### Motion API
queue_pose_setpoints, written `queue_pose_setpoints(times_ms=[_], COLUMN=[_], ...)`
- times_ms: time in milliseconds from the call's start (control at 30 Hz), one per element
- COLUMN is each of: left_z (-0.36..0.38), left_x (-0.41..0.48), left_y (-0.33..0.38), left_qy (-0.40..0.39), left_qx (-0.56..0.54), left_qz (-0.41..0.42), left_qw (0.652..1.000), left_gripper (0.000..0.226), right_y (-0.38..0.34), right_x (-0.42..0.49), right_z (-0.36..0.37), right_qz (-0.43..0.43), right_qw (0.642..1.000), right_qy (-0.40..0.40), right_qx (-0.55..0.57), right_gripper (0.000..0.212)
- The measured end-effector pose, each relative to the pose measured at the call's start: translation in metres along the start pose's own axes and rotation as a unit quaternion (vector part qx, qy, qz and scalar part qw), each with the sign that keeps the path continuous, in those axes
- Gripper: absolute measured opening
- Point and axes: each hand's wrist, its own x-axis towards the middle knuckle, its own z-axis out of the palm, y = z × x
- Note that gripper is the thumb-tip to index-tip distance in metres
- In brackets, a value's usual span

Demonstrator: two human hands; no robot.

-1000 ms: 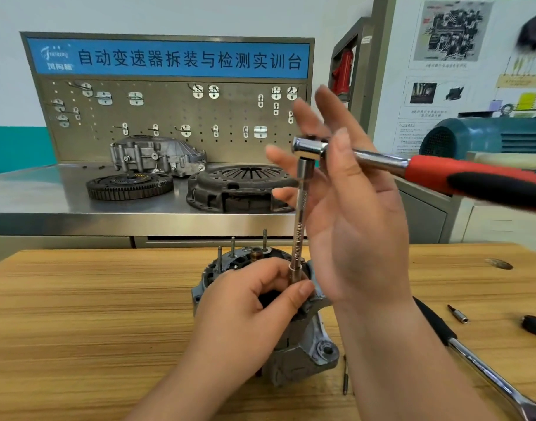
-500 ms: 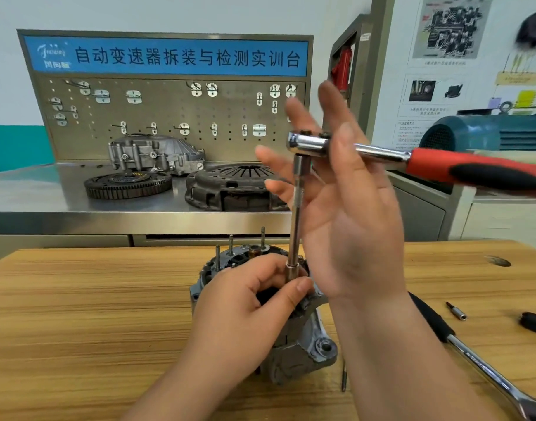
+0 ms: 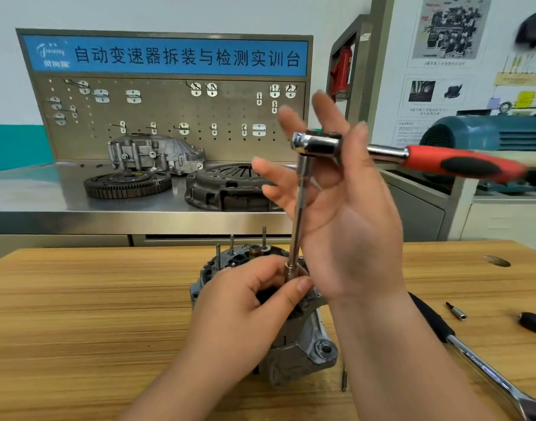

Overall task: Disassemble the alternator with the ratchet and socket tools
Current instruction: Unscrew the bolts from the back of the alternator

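Observation:
The grey alternator stands on the wooden table with several studs sticking up from its top. A long chrome extension bar rises from it to a ratchet with a red and black handle pointing right. My left hand lies over the alternator and pinches the bar's lower end between thumb and fingers. My right hand is raised with its fingers spread and straight. The ratchet's neck lies between its thumb and fingers.
A second chrome ratchet with a black grip, a small bit and a black handle lie on the table at the right. A thin pin lies beside the alternator. Behind, a steel bench carries a flywheel, a clutch cover and a housing.
The ratchet's red handle has swung a little away from me around the upright bar. My left hand keeps its pinch on the bar's lower end.

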Motion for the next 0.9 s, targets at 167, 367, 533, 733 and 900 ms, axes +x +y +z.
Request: queue_pose_setpoints(times_ms=[167, 367, 533, 733, 900], left_z=[-0.0013, 0.0007, 0.0007, 0.0004, 0.0008], left_x=[-0.0008, -0.0002, 0.0003, 0.0009, 0.0010], left_y=[0.0004, 0.0008, 0.0019, 0.0024, 0.0024], left_qy=[-0.028, 0.004, 0.017, 0.012, 0.021], left_qx=[0.001, -0.009, -0.024, -0.039, -0.027], left_qz=[0.000, -0.010, -0.021, -0.031, -0.042], left_qw=[1.000, 1.000, 0.999, 0.999, 0.999], left_gripper=[0.028, 0.007, 0.007, 0.016, 0.021], right_y=[-0.0009, -0.0019, -0.0019, -0.0025, -0.0005], right_x=[0.0015, 0.0017, 0.0026, 0.0016, -0.0002], right_z=[-0.0019, -0.0008, -0.0054, -0.0019, -0.0013], right_qz=[0.005, -0.060, -0.010, -0.057, -0.194], right_qw=[1.000, 0.997, 1.000, 0.995, 0.957], right_qy=[0.018, 0.008, 0.004, 0.008, 0.007], right_qx=[-0.015, -0.047, -0.007, -0.081, -0.215], right_gripper=[0.038, 0.027, 0.030, 0.024, 0.026])
